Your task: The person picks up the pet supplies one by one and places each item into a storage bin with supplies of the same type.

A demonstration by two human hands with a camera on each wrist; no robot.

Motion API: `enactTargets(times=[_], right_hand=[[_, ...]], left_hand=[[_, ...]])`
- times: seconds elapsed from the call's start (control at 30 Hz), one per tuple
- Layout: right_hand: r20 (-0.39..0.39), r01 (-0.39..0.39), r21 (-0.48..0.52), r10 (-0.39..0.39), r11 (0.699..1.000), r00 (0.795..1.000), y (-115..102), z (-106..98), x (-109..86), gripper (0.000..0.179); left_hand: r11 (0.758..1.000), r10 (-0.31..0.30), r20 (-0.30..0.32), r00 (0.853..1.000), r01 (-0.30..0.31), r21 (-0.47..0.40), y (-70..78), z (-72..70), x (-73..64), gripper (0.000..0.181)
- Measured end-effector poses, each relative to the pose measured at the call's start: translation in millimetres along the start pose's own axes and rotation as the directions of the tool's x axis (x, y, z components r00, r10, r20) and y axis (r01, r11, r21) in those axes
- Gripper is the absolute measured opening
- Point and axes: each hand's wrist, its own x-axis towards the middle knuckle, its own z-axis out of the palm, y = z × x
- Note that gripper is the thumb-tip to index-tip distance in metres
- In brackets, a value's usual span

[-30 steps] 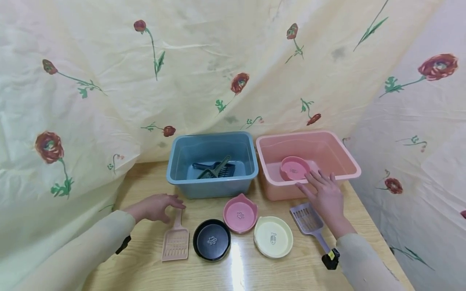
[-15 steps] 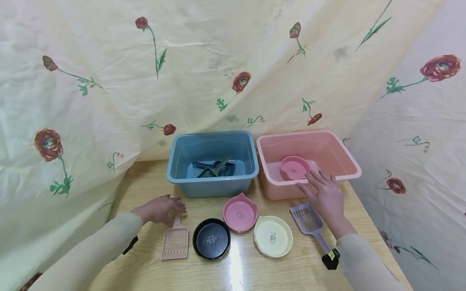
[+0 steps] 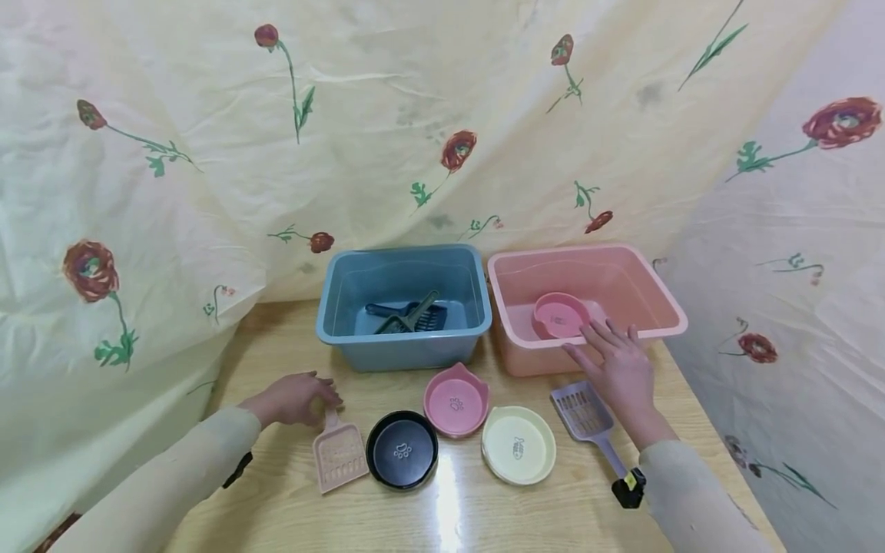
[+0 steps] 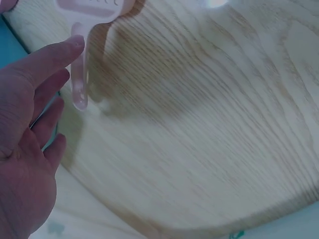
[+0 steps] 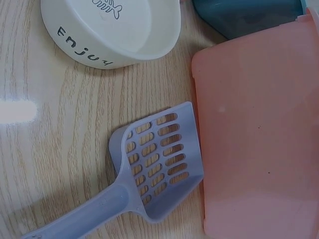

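My left hand [image 3: 293,399] pinches the handle of a pale pink slotted litter scoop [image 3: 340,458] lying on the table at left. In the left wrist view, the thumb lies along the scoop's handle [image 4: 79,97], with the other fingers on its far side. Over the front rim of a pink litter box [image 3: 525,361], my right hand [image 3: 621,376] rests with fingers extended. Inside that box sits a deep pink bowl [image 3: 561,313]. A lilac litter scoop [image 3: 584,412] lies below the right hand; in the right wrist view its slotted head is beside the box wall, and the hand is out of view.
Left of the pink box stands a blue litter box [image 3: 401,356] holding a dark green scoop [image 3: 412,315] and a dark blue scoop [image 3: 433,318]. Between the hands are a black bowl [image 3: 402,452], a pink bowl [image 3: 456,403] and a cream bowl [image 3: 518,447]. A flowered cloth [image 3: 387,153] hangs behind.
My left hand has closed its fingers on the pale pink scoop's handle. The scoop has turned, its handle end shifting left and its head right, toward the black bowl. The right hand stays put.
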Motion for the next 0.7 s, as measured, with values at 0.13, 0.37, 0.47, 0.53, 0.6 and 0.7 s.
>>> enactTargets(times=[0.13,0.37,0.47,0.53,0.6,0.7], right_hand=[[0.014,-0.002,-0.005,0.002,1.000,1.000,-0.2,-1.4,0.1,0.099],[0.013,0.000,0.003,0.000,1.000,1.000,-2.3,-2.4,0.4,0.094],[0.012,0.002,0.002,-0.002,1.000,1.000,-4.2,-3.0,1.1,0.103],[0.013,0.003,0.000,-0.003,1.000,1.000,-4.6,-3.0,1.4,0.105],[0.013,0.002,0.000,-0.002,1.000,1.000,-4.5,-3.1,1.7,0.104],[0.012,0.003,0.003,-0.003,1.000,1.000,-3.7,-3.7,2.3,0.101]], left_hand=[[0.999,0.036,-0.004,0.999,-0.036,0.006,-2.5,1.7,6.4,0.050],[1.000,0.016,0.064,0.998,-0.015,-0.004,-1.2,1.9,17.6,0.053],[1.000,-0.009,0.084,0.996,0.011,-0.026,0.1,4.4,19.2,0.050],[0.999,-0.019,0.088,0.996,0.021,-0.026,-0.3,7.0,19.5,0.049],[1.000,-0.014,0.084,0.996,0.016,-0.027,-1.5,8.9,19.7,0.049],[1.000,0.003,0.070,0.998,-0.002,-0.008,-5.3,11.8,19.9,0.049]])
